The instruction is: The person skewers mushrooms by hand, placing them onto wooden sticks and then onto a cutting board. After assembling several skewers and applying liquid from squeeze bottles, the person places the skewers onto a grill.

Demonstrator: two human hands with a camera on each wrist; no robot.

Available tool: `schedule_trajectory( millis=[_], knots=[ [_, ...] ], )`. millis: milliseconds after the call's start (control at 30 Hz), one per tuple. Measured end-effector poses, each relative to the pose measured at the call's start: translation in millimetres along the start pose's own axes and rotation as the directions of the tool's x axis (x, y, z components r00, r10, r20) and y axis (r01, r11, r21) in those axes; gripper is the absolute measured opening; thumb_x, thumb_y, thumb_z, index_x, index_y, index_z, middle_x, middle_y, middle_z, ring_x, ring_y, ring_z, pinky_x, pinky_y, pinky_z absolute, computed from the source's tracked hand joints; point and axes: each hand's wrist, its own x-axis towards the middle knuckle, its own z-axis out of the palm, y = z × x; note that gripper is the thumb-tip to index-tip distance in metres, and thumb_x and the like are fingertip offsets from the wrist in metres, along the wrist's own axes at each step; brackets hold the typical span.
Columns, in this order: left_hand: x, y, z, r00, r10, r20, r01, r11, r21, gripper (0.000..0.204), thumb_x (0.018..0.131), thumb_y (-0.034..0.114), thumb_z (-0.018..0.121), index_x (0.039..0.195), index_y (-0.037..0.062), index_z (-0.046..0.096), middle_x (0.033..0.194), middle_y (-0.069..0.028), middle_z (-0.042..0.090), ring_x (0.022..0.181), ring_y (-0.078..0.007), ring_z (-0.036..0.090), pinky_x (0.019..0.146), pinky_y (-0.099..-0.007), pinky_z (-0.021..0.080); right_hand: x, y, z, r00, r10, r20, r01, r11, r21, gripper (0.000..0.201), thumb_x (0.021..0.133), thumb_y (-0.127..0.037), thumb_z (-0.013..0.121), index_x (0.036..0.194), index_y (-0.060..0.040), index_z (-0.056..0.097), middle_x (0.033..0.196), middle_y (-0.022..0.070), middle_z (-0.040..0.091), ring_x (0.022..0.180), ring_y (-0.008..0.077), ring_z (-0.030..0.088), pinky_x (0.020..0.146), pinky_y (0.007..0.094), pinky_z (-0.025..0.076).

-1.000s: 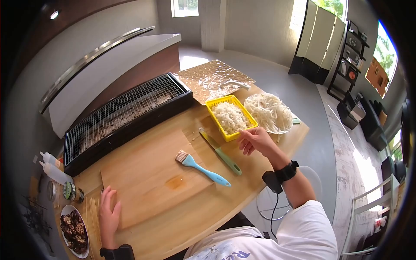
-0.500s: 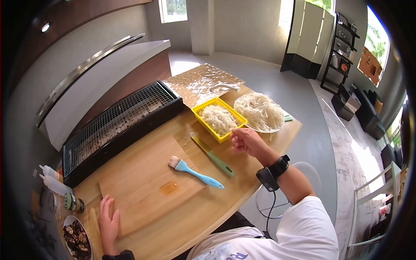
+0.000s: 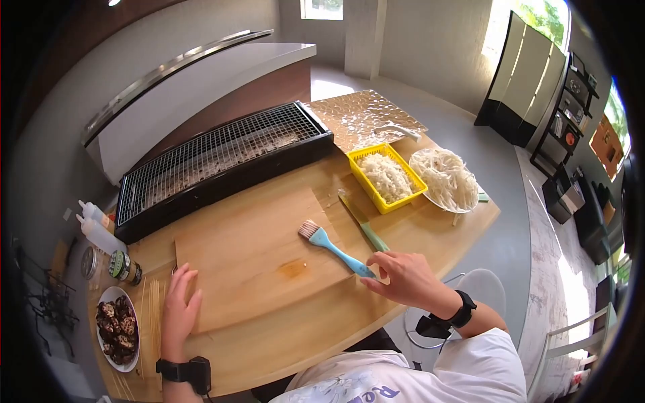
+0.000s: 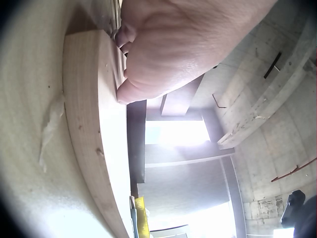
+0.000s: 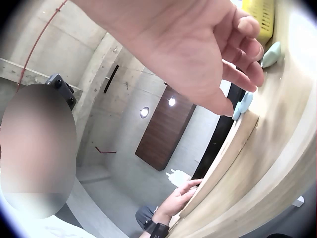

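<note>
My right hand (image 3: 406,279) is over the handle end of a blue basting brush (image 3: 329,248), which lies on the wooden cutting board (image 3: 248,245). In the right wrist view its thumb and forefinger stand apart on either side of the blue handle (image 5: 242,106), with the other fingers loosely bent. Just beyond lies a green-handled knife (image 3: 363,225), its handle partly behind the hand. At the board's left edge rests my left hand (image 3: 180,309), fingers extended; the left wrist view shows its thumb (image 4: 131,93) against the board's edge (image 4: 84,99).
A yellow basket (image 3: 366,190) of shredded white food stands beside a plate of white strips (image 3: 447,181). Behind the board is a long black grill (image 3: 228,178). Wooden skewers (image 3: 154,309), a plate of dark pieces (image 3: 119,329), a jar (image 3: 124,267) and squeeze bottles (image 3: 101,235) are left.
My right hand has moved from beside the yellow basket, nearer to me, to the brush handle. My left hand stays at the board's left edge. The head view has shifted.
</note>
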Motion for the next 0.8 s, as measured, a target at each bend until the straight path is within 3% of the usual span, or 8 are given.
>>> schedule_trajectory(
  millis=[167,267,333,533,600,700,733,800],
  knots=[
    [-2,-2,-1,1.000,0.014,0.000,-0.014,1.000,-0.006,0.035,0.077,0.008,0.056,0.112,0.0044,0.050,0.128,-0.0129,0.043,0.118,-0.0311,0.042,0.096,-0.0359,0.036,11,4,15,0.997,-0.007,0.081,0.010,0.999,-0.034,0.017,0.078,-0.026,0.062,0.081,-0.0093,0.059,0.059,0.0037,0.057,0.053,0.0196,0.058,0.048,0.0320,0.045],
    [-3,-2,-3,1.000,0.010,0.003,-0.010,1.000,0.025,0.035,0.078,0.010,0.056,0.113,0.0061,0.049,0.128,-0.0119,0.042,0.118,-0.0306,0.042,0.095,-0.0358,0.036,15,15,16,1.000,-0.009,0.008,0.008,0.988,0.152,0.008,0.079,-0.011,0.056,0.080,-0.0045,0.059,0.056,0.0058,0.059,0.046,0.0185,0.058,0.045,0.0291,0.045],
    [-2,-6,-1,1.000,0.007,-0.008,-0.007,0.999,0.052,0.035,0.079,0.011,0.056,0.113,0.0070,0.049,0.129,-0.0114,0.042,0.117,-0.0305,0.042,0.095,-0.0358,0.037,16,13,0,0.983,0.157,0.097,-0.183,0.895,0.408,0.008,0.078,-0.007,0.051,0.080,-0.0033,0.058,0.054,0.0093,0.057,0.049,0.0284,0.056,0.045,0.0363,0.045],
    [-2,-6,-2,1.000,0.009,0.018,-0.009,0.999,0.036,0.036,0.080,0.015,0.057,0.114,0.0072,0.048,0.128,-0.0112,0.042,0.117,-0.0308,0.042,0.095,-0.0367,0.037,15,30,7,0.994,0.043,0.098,-0.078,0.919,0.386,0.015,0.075,0.000,0.051,0.089,-0.0021,0.056,0.056,0.0095,0.059,0.048,0.0189,0.059,0.045,0.0288,0.043],
    [-2,-11,0,0.999,0.034,0.010,-0.035,0.999,0.041,0.037,0.081,0.016,0.057,0.115,0.0062,0.048,0.128,-0.0119,0.042,0.117,-0.0307,0.042,0.096,-0.0372,0.036,20,12,-4,0.961,0.141,0.238,-0.238,0.859,0.453,0.028,0.073,0.002,0.054,0.101,-0.0032,0.053,0.056,0.0086,0.057,0.049,0.0173,0.058,0.045,0.0287,0.042],
    [-3,-20,5,0.998,0.065,-0.006,-0.065,0.998,0.027,0.037,0.081,0.017,0.057,0.115,0.0047,0.048,0.128,-0.0132,0.041,0.118,-0.0306,0.040,0.097,-0.0374,0.035,23,11,2,0.945,0.086,0.317,-0.226,0.869,0.439,0.043,0.074,0.000,0.061,0.114,-0.0049,0.046,0.057,0.0060,0.055,0.044,0.0131,0.054,0.040,0.0267,0.040],
    [-3,-22,4,0.999,0.029,-0.034,-0.027,0.998,0.050,0.037,0.081,0.017,0.057,0.115,0.0047,0.048,0.128,-0.0132,0.041,0.118,-0.0306,0.040,0.097,-0.0374,0.035,25,9,1,0.919,0.124,0.375,-0.303,0.830,0.468,0.038,0.076,0.000,0.060,0.111,-0.0043,0.047,0.055,0.0051,0.054,0.043,0.0128,0.053,0.038,0.0272,0.038],
    [-3,-23,5,0.998,0.060,0.002,-0.060,0.998,0.027,0.037,0.082,0.017,0.056,0.117,0.0084,0.048,0.132,-0.0092,0.038,0.122,-0.0292,0.037,0.098,-0.0371,0.034,29,12,4,0.912,0.080,0.402,-0.298,0.803,0.516,0.033,0.078,0.000,0.058,0.109,-0.0035,0.048,0.051,0.0042,0.051,0.042,0.0127,0.052,0.036,0.0271,0.036]
  ],
)
